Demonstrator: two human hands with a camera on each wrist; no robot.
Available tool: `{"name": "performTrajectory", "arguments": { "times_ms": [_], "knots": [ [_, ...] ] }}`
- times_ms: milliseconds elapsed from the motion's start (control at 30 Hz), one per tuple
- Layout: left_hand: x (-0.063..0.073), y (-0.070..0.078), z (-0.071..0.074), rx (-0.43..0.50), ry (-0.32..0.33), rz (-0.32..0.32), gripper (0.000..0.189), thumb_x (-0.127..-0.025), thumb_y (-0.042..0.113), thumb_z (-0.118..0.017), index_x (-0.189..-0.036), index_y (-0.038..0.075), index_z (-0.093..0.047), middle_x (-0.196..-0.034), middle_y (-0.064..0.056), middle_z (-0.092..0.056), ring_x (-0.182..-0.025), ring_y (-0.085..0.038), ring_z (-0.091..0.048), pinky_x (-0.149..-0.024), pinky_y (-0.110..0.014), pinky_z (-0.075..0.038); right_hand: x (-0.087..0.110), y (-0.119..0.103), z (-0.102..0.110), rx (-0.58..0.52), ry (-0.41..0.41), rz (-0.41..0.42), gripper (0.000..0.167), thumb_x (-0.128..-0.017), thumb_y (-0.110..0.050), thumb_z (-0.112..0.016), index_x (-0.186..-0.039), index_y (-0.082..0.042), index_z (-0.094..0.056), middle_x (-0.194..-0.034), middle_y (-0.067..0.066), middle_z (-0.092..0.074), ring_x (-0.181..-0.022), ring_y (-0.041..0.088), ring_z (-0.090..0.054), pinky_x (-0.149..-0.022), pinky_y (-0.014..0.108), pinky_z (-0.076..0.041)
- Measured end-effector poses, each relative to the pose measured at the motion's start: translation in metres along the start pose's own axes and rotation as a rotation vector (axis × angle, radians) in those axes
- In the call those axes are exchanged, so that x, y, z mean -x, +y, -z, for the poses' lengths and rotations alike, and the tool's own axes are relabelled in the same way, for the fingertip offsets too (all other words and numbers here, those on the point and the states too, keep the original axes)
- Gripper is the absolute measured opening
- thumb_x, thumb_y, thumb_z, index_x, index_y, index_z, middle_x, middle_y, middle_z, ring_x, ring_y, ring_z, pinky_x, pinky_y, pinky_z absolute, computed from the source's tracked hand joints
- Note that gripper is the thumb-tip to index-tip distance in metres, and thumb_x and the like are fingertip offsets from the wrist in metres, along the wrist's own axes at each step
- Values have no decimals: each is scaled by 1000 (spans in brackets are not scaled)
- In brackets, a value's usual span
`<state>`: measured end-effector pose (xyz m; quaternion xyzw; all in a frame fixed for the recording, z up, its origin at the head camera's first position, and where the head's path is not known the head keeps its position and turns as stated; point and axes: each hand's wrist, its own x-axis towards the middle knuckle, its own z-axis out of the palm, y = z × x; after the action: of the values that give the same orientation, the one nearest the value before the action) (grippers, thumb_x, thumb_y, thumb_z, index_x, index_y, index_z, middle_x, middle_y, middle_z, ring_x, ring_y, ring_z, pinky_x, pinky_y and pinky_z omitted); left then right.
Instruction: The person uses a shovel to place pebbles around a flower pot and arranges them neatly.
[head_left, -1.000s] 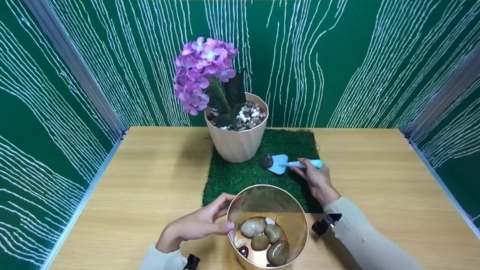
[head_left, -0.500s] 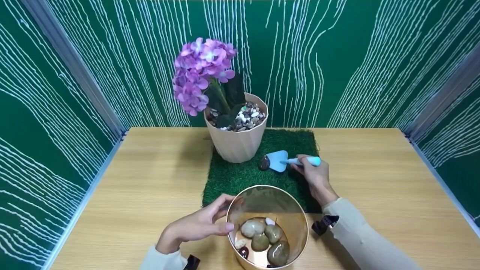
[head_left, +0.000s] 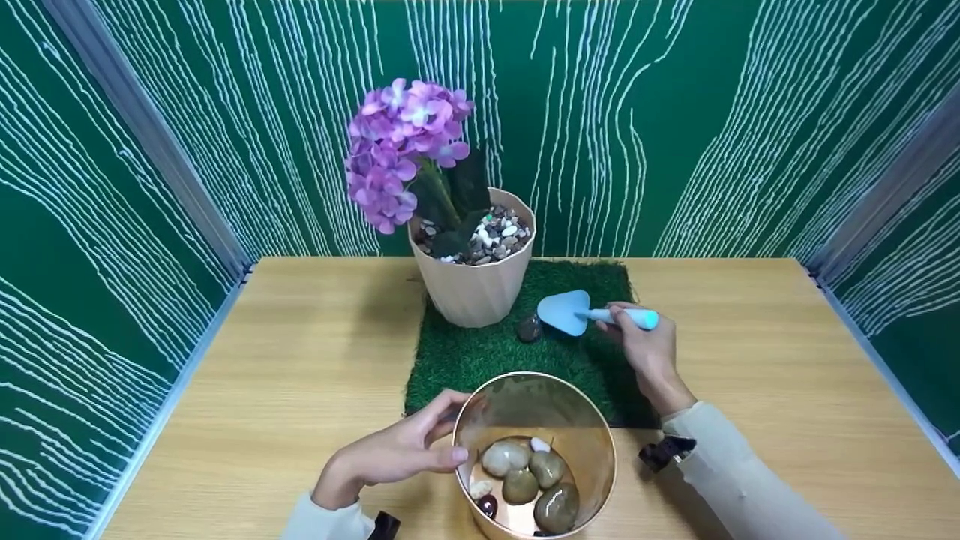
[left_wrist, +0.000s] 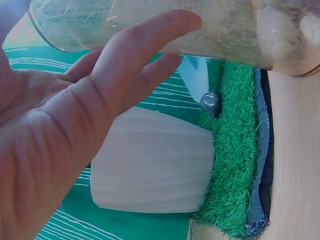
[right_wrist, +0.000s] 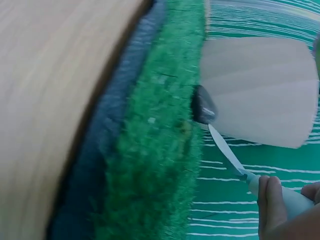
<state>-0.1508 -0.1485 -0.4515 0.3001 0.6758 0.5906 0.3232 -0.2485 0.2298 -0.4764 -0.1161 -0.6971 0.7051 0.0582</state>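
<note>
- My right hand (head_left: pixel 646 346) grips the pale-blue plastic trowel (head_left: pixel 570 312) by its handle, blade just beside the dark, glossy stone (head_left: pixel 529 328).
- That stone lies on the green artificial-grass mat (head_left: pixel 465 367), near the beige faceted pot (head_left: pixel 471 291).
- My left hand (head_left: pixel 397 451) holds the see-through amber cylinder (head_left: pixel 589 431) of smooth stones (head_left: pixel 520 486).

Glossy stones (head_left: pixel 520 486), plastic trowel (head_left: pixel 566 312), rough turf (head_left: pixel 472 365)

Bright, even light fills the head view; the beige flowerpot (head_left: pixel 474 292) throws a soft shadow leftward across the wooden table (head_left: pixel 322 360), and highlights glint on the polished stones (head_left: pixel 556 507). The left wrist view looks hazy; in the right wrist view, the artificial turf (right_wrist: pixel 150 185) blurs.
</note>
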Motion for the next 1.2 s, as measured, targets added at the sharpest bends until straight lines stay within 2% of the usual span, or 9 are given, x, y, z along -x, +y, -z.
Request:
{"name": "performTrajectory", "arguments": {
  "times_ms": [267, 333, 500, 567, 667, 800, 1033, 1200],
  "knots": [
    [1, 0, 0, 48, -7, -1, 86, -112, 53, -71, -164, -1, -31, -178, -27, -33, -172, -46, -30, -115, -46, -62, 10, -20, 23, -119, -45, -71, 42, -120, -15, -54, -153, 11, -58, -102, -14, -80, -94, -1, -83, -98, 18, -64],
    [2, 1, 0, 59, -10, 8, 85, -112, 52, -71, -164, -1, -30, -179, -27, -32, -172, -46, -31, -114, -44, -62, 13, -23, 28, -125, -62, -86, 42, -121, -16, -52, -154, 10, -57, -102, -14, -81, -96, -1, -83, -99, 18, -63],
    [2, 2, -1, 93, -20, 22, 82, -113, 46, -71, -165, -2, -28, -179, -29, -30, -169, -48, -34, -114, -49, -62, 19, -29, 38, -148, -110, -96, 43, -122, -16, -48, -157, 8, -54, -108, -13, -80, -102, 2, -83, -102, 19, -63],
    [1, 2, -1, 93, -21, 21, 82, -113, 46, -71, -165, -2, -28, -178, -29, -31, -168, -48, -36, -114, -50, -62, 22, -31, 42, -159, -134, -101, 38, -123, -17, -47, -153, 2, -60, -111, -13, -80, -105, 3, -83, -103, 19, -62],
    [1, 2, -1, 86, -22, 19, 84, -113, 48, -71, -165, -2, -28, -178, -30, -32, -168, -47, -37, -115, -49, -61, 27, -34, 48, -182, -162, -107, 29, -123, -19, -47, -134, -12, -74, -113, -11, -81, -105, 5, -84, -103, 20, -63],
    [1, 3, 0, 59, -15, 19, 86, -112, 53, -70, -165, -1, -29, -178, -29, -32, -170, -46, -33, -116, -45, -61, 34, -40, 55, -216, -183, -112, 34, -123, -20, -48, -113, -24, -81, -112, -10, -84, -105, 7, -84, -103, 21, -63],
    [0, 1, 0, 52, -1, 27, 85, -112, 53, -71, -163, -1, -30, -179, -27, -30, -172, -47, -29, -115, -40, -60, 48, -52, 63, -212, -205, -87, 27, -122, -22, -52, -118, -21, -78, -115, -9, -84, -107, 9, -85, -103, 22, -64],
    [1, 0, -1, 60, 1, 28, 87, -110, 55, -73, -162, -1, -30, -179, -27, -33, -172, -47, -28, -112, -40, -62, 60, -61, 67, -200, -230, -47, 30, -122, -21, -51, -115, -23, -80, -115, -7, -85, -105, 12, -86, -102, 24, -65]
  ]
}}
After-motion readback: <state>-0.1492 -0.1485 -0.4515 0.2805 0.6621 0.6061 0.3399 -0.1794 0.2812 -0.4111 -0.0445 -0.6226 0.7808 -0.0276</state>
